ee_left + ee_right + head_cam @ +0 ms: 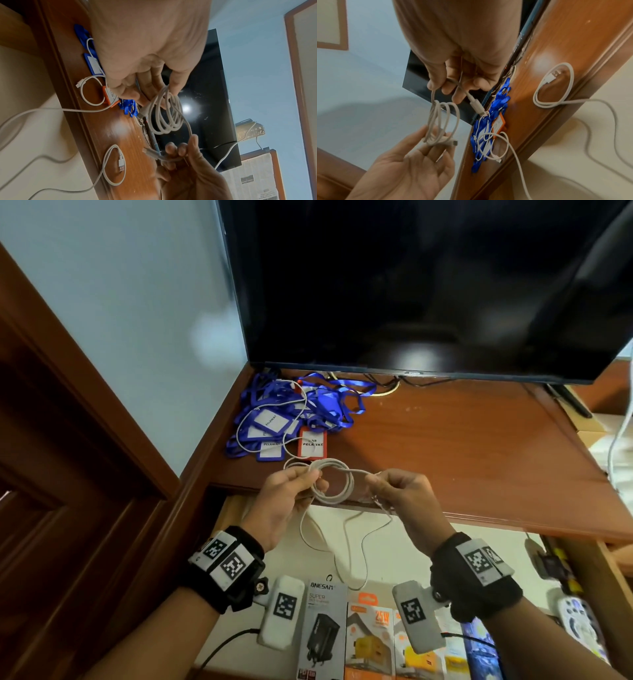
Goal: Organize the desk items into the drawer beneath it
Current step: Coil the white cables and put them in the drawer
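A white charging cable wound into a small coil (334,484) hangs between both hands above the desk's front edge. My left hand (313,474) pinches the coil's loops together (164,119), thumb on top. My right hand (371,479) pinches the free end just behind its plug (476,105). A second white cable (342,546) trails from the desk down into the open drawer (411,546), its USB end looped on the desk edge (120,162). A heap of blue lanyards with badge holders (291,412) and one red badge holder (311,443) lies at the desk's back left.
A large dark screen (411,285) stands along the back of the wooden desk (462,446). In the drawer lie boxed chargers (322,628) at the front and a remote-like item (579,625) at the right. A wall and wooden door frame are to the left.
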